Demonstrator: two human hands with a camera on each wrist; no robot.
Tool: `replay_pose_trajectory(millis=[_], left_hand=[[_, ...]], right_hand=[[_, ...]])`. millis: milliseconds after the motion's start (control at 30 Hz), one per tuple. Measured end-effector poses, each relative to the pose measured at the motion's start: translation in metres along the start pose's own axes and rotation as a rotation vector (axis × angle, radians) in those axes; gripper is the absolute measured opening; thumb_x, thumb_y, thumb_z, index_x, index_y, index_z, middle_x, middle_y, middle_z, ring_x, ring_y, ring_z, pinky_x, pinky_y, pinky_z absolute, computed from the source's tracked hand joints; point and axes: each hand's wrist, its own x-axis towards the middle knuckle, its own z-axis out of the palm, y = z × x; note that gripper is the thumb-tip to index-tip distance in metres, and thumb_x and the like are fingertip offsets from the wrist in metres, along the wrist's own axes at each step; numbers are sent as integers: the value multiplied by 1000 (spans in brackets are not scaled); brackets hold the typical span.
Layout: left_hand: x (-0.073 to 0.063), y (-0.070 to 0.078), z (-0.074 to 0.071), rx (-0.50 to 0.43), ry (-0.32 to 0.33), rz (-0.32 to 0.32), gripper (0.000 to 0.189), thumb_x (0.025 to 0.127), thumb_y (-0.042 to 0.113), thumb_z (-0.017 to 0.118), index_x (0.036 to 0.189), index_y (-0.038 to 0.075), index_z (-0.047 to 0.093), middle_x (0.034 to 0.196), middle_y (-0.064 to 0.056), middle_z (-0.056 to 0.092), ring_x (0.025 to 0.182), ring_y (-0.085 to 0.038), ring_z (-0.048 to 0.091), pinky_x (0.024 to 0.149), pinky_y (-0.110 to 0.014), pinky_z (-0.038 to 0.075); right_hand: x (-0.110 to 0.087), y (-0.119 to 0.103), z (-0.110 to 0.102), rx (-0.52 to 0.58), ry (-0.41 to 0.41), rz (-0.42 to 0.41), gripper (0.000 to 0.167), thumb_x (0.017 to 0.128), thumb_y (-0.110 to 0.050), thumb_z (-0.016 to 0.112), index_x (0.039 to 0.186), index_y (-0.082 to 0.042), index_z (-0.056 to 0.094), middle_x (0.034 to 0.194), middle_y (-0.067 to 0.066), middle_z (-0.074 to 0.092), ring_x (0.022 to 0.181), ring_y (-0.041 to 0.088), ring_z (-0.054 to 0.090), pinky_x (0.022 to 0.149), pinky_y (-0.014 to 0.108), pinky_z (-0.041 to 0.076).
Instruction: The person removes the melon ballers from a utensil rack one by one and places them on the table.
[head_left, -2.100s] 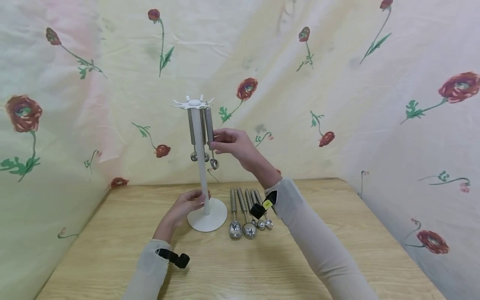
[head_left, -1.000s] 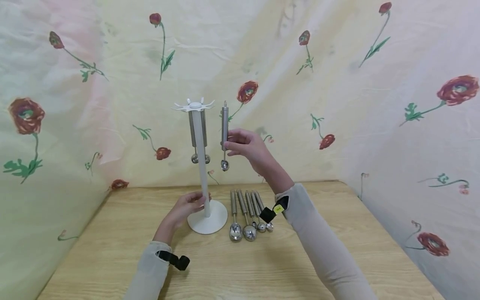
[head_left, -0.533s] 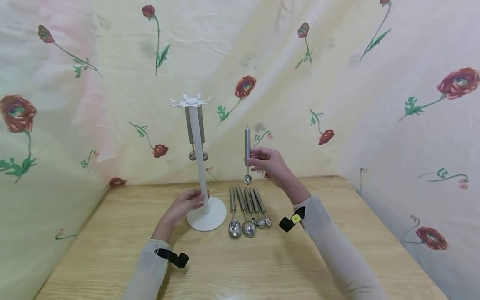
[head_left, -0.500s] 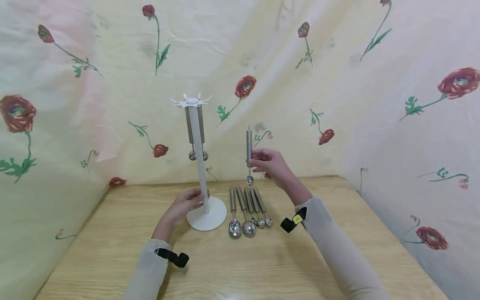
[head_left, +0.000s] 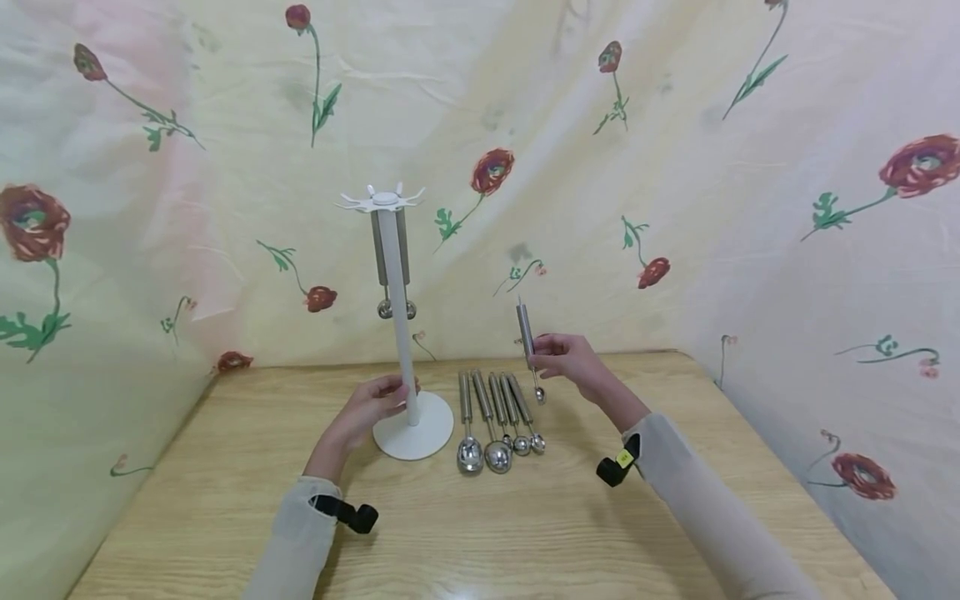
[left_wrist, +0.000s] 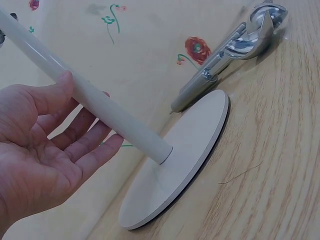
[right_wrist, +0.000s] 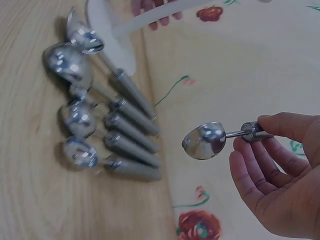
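Note:
The white utensil stand has a pole, a round base and a hooked top. My left hand holds its pole low down; in the left wrist view the thumb lies in front and fingers behind. My right hand pinches a steel melon baller by the lower handle, its small cup pointing down. The melon baller is in the air, right of the stand and clear of the table. In the right wrist view its deep round cup shows. Two similar utensils hang from the hooks, partly behind the pole.
Several steel scoops of different sizes lie side by side on the wooden table, right of the base, handles toward the back. A flowered cloth rises behind and at both sides.
My right hand has taken the melon baller from the stand's hooks and carried it right and down, past the row of scoops. My left hand stays on the pole.

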Motion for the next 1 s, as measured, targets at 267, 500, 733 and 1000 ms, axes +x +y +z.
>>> replay_pose_trajectory(millis=[267,500,733,1000], left_hand=[[-1,-3,2,4,0,8,44,106,17,56,144,-4,52,141,-23,58,135,-31,54,119,-50,44],[1,-3,-1,8,-7,13,41,106,17,56,142,-3,54,141,-24,57,134,-30,54,119,-50,43],[2,-3,-2,-2,-2,18,42,106,17,56,142,-3,53,140,-23,59,133,-29,55,119,-50,43],[2,-5,-1,-6,-9,15,43,106,18,56,143,-4,53,141,-24,58,134,-29,55,119,-50,43]], right_hand=[[-8,27,-7,-40,6,74,41,95,-9,72,130,9,59,106,7,69,88,12,69,92,48,62],[-7,43,-6,-51,5,45,38,95,-7,71,127,10,60,101,7,71,85,10,68,82,39,65],[-6,55,0,-83,41,36,36,93,-5,71,123,12,62,99,11,72,80,10,67,78,35,65],[-8,67,2,-87,73,46,33,93,-4,71,121,12,63,96,10,70,82,15,66,75,34,64]])
